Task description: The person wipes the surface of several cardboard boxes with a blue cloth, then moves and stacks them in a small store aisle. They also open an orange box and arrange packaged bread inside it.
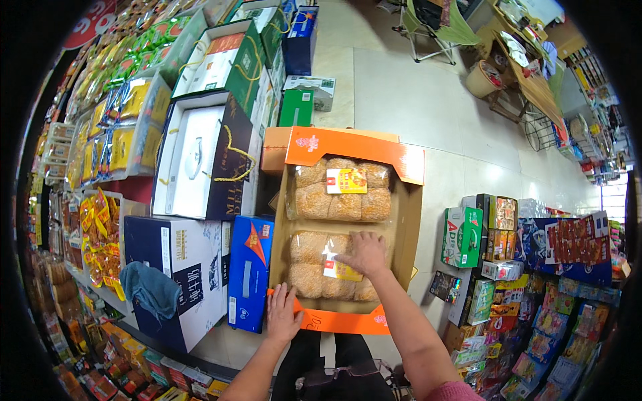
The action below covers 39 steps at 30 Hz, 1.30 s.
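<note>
An open cardboard box with orange flaps (346, 321) stands before me, holding two clear packs of seeded bread rolls. My right hand (368, 253) lies on the upper right part of the nearer pack (308, 265), fingers spread beside its red and yellow label. The farther pack (341, 200) lies above it in the box, also labelled. At the box's near left corner, my left hand (284, 312) rests on the orange edge; whether its fingers grip the edge is hard to tell.
Left of the box stand a blue carton (251, 280) and a milk carton with a blue-grey cloth (150, 289) on it. Gift boxes with rope handles (235, 150) stand farther back. Packaged goods and a green carton (461, 235) are on the right; a folding chair (436, 30) is behind.
</note>
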Motion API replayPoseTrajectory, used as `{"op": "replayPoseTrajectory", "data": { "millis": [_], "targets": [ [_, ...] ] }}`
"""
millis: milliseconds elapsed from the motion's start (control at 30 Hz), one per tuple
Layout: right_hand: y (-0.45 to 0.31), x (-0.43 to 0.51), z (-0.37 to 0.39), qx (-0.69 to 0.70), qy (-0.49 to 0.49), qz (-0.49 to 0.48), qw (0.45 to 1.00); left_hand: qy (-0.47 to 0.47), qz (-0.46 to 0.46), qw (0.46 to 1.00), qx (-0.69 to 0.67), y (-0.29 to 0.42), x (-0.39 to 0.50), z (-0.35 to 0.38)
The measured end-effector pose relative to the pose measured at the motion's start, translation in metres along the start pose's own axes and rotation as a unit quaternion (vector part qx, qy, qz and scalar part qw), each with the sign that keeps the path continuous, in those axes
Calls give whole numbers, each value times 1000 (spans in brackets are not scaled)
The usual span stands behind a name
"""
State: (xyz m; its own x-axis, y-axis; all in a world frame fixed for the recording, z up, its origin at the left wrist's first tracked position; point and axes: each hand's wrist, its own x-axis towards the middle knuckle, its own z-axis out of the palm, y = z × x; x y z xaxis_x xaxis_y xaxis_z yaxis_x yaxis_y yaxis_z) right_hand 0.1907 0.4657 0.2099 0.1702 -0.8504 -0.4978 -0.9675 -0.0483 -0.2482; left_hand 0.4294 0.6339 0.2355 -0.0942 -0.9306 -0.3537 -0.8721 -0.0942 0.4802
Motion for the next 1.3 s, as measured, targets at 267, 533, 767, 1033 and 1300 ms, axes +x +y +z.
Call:
{"op": "replayPoseTrajectory", "data": {
  "millis": [267,533,767,1033,1300],
  "targets": [
    [26,-36,23,197,76,-34,977,1,0,999,36,2,9,1],
    [43,-76,55,269,182,127,937,-5,-33,999,25,7,21,1],
    [29,-76,75,433,165,134,876,16,-45,999,11,8,22,4],
    [46,-53,55,347,226,145,898,25,-75,997,-8,9,29,1],
    [90,55,21,397,238,125,878,49,-173,972,-148,-6,82,7]
  ]
}}
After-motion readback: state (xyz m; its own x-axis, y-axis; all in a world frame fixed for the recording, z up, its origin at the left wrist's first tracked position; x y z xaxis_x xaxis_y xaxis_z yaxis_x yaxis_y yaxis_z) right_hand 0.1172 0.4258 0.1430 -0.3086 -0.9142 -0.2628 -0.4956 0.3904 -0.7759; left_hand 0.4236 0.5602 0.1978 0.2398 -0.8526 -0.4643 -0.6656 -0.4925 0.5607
